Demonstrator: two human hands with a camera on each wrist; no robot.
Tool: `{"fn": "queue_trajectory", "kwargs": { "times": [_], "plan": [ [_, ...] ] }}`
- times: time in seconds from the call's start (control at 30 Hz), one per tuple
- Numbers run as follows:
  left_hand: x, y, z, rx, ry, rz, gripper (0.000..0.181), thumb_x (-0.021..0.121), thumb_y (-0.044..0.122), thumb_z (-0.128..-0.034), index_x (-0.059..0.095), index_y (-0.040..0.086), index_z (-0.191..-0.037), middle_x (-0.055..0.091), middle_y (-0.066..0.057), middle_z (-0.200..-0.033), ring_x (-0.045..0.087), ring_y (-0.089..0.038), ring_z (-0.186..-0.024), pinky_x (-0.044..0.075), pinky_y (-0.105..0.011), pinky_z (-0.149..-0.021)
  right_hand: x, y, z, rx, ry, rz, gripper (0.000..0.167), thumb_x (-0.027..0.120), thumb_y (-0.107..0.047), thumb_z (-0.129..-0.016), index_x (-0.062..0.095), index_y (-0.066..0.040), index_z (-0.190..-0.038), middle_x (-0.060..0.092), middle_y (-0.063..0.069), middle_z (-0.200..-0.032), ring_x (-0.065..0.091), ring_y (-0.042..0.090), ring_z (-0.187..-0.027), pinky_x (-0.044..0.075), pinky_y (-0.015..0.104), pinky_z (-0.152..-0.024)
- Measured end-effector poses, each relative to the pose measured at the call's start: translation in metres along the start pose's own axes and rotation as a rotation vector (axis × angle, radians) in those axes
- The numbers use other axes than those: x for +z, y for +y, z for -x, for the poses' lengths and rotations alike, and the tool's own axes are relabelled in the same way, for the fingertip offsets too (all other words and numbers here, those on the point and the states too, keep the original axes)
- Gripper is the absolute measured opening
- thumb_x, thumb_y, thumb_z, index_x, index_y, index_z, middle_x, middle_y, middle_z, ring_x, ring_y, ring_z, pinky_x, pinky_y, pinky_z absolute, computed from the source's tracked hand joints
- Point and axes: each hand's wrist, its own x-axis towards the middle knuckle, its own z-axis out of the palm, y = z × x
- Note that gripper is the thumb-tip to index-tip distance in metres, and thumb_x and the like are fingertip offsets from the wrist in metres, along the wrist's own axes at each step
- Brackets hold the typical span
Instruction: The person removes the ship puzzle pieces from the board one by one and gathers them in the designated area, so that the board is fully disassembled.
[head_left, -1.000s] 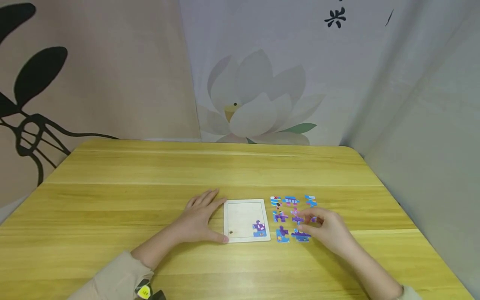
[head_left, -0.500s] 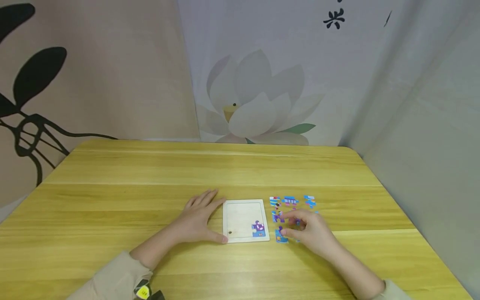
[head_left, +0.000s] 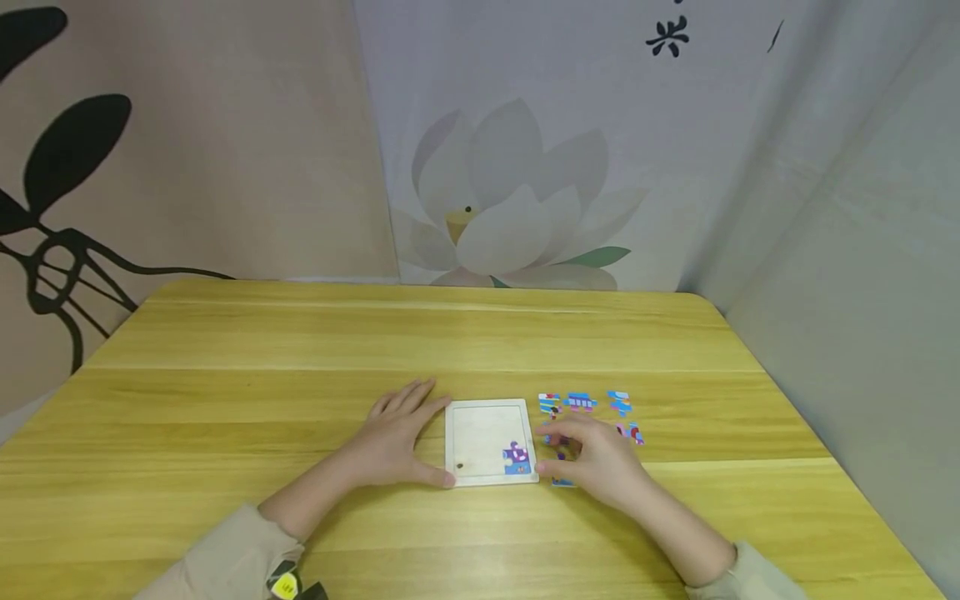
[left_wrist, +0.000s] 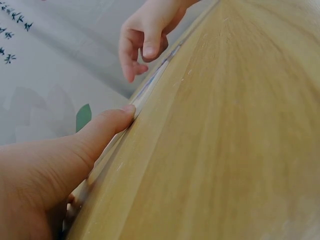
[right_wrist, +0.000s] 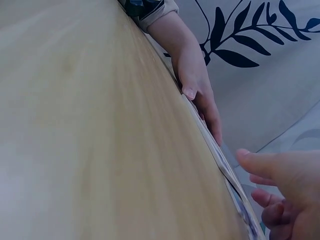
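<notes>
A white square puzzle board [head_left: 483, 433] lies flat on the table, with one purple and blue puzzle piece [head_left: 517, 457] in its lower right corner. My left hand [head_left: 397, 437] rests at the board's left side, fingers spread, its thumb touching the near left corner. Over the loose puzzle pieces [head_left: 581, 402] hovers my right hand [head_left: 600, 458], close to the board's right edge. Thumb and index finger of that hand stand apart, and the right wrist view shows nothing between them. Part of the loose pieces is hidden under the right hand.
The pieces lie in rough rows to the right of the board, among them a red and blue one [head_left: 631, 432]. A wooden table [head_left: 300, 333] extends around them, with a printed curtain [head_left: 525, 167] behind its far edge.
My right hand has moved left across the pieces to the board's right edge, uncovering a piece on the far right. The left hand and the board have stayed put.
</notes>
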Motion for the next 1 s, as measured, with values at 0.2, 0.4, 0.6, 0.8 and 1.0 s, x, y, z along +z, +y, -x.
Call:
{"fn": "queue_trajectory", "kwargs": {
  "times": [0.2, 0.4, 0.6, 0.8, 1.0],
  "plan": [
    [0.001, -0.001, -0.001, -0.008, -0.001, -0.014, 0.116, 0.067, 0.078, -0.0613, 0.030, 0.015, -0.151, 0.012, -0.017, -0.157, 0.008, -0.038, -0.142, 0.006, -0.064, -0.108, 0.005, -0.007, -0.008, -0.022, -0.044, 0.084, 0.040, 0.084, -0.034, -0.071, 0.073, -0.023, -0.109, 0.056, -0.013, -0.085, 0.046, 0.006, -0.064, 0.038, 0.022, -0.050],
    [0.001, 0.001, -0.001, -0.004, -0.001, 0.007, 0.115, 0.069, 0.076, -0.0614, 0.032, 0.013, -0.150, 0.013, -0.019, -0.157, 0.008, -0.039, -0.142, 0.004, -0.063, -0.108, 0.008, -0.014, -0.012, -0.023, -0.089, 0.135, 0.042, 0.082, -0.038, -0.072, 0.073, -0.024, -0.110, 0.055, -0.014, -0.086, 0.046, 0.006, -0.066, 0.038, 0.022, -0.049],
    [0.001, 0.001, -0.001, -0.009, -0.005, 0.003, 0.115, 0.070, 0.076, -0.0616, 0.031, 0.014, -0.151, 0.012, -0.018, -0.157, 0.006, -0.038, -0.143, 0.003, -0.062, -0.109, 0.009, -0.017, -0.013, -0.040, -0.095, 0.182, 0.038, 0.082, -0.036, -0.073, 0.074, -0.024, -0.108, 0.053, -0.014, -0.084, 0.043, 0.006, -0.065, 0.036, 0.022, -0.049],
    [0.000, 0.002, -0.001, -0.002, -0.002, 0.002, 0.115, 0.069, 0.076, -0.0615, 0.032, 0.012, -0.150, 0.013, -0.020, -0.156, 0.008, -0.040, -0.142, 0.005, -0.064, -0.108, 0.011, -0.018, -0.015, -0.046, -0.099, 0.205, 0.032, 0.082, -0.035, -0.073, 0.075, -0.024, -0.103, 0.059, -0.013, -0.093, 0.043, 0.006, -0.067, 0.037, 0.023, -0.052],
    [0.001, 0.000, -0.001, -0.005, -0.004, 0.001, 0.115, 0.070, 0.075, -0.0614, 0.032, 0.013, -0.150, 0.013, -0.019, -0.157, 0.008, -0.039, -0.142, 0.005, -0.063, -0.108, 0.012, -0.019, -0.016, -0.063, -0.103, 0.201, 0.031, 0.082, -0.031, -0.073, 0.075, -0.022, -0.102, 0.060, -0.011, -0.095, 0.046, 0.007, -0.070, 0.039, 0.023, -0.053]
  ]
}}
